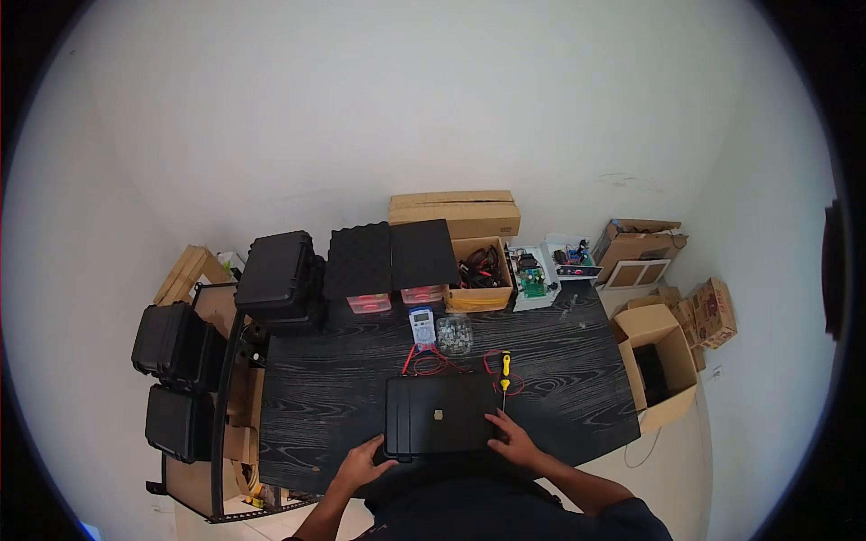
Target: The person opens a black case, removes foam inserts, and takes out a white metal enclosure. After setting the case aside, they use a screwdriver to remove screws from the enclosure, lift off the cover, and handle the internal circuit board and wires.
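A black hard plastic case (pixel 439 424) lies closed at the table's front edge, with a small pale label on its lid. My left hand (pixel 363 463) grips its front left corner, thumb along the front and fingers at the side. On the right edge, my right hand (pixel 514 442) holds the case with thumb and fingers apart over the rim. A yellow and black screwdriver (pixel 505 368) lies just beyond the case's right corner. Behind the case are a multimeter (pixel 421 326) with red leads (pixel 431 362) and a clear container of small parts (pixel 455 334).
Black foam sheets (pixel 359 261) cover red-trimmed boxes (pixel 369 304) at the back. Beside them stand a cardboard box of cables (pixel 480 278) and a white enclosure with a green circuit board (pixel 532 278). Black cases (pixel 278 275) are stacked left; an open carton (pixel 663 365) stands right.
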Demonstrator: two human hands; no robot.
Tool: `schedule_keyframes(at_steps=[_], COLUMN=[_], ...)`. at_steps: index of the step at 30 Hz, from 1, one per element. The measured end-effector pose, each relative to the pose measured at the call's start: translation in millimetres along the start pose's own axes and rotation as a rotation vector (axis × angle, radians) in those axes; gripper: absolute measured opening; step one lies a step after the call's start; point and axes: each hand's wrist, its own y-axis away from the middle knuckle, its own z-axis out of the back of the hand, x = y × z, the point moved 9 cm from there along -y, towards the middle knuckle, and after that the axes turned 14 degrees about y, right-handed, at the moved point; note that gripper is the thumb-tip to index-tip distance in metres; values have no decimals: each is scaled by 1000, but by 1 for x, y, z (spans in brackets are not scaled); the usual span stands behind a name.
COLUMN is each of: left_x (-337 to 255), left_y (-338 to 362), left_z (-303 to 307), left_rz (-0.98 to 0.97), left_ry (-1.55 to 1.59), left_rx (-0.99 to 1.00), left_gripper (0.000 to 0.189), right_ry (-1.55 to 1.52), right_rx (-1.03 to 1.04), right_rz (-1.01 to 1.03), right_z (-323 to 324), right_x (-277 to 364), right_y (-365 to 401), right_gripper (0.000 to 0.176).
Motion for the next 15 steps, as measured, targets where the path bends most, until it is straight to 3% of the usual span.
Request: schedule_keyframes(at_steps=[2,5,8,15], left_x=[0,-38,-49,-18], left_y=[-7,-7,-16,-19], left_z=[-3,6,-27,-48], left_rz=[-89,-383,-368,-319], left_ry=[-104,-98,-395,-213], left_rx=[6,-56,131,63], left_gripper=[93,97,99,102], right_ry=[485,846,1143,1197], right_rx=[-73,66,119,-93], right_rz=[177,437,448,499], right_z=[5,-10,-39,-57], right_x=[31,77,70,48], right_y=[7,9,3,0], right_gripper=[80,91,94,79])
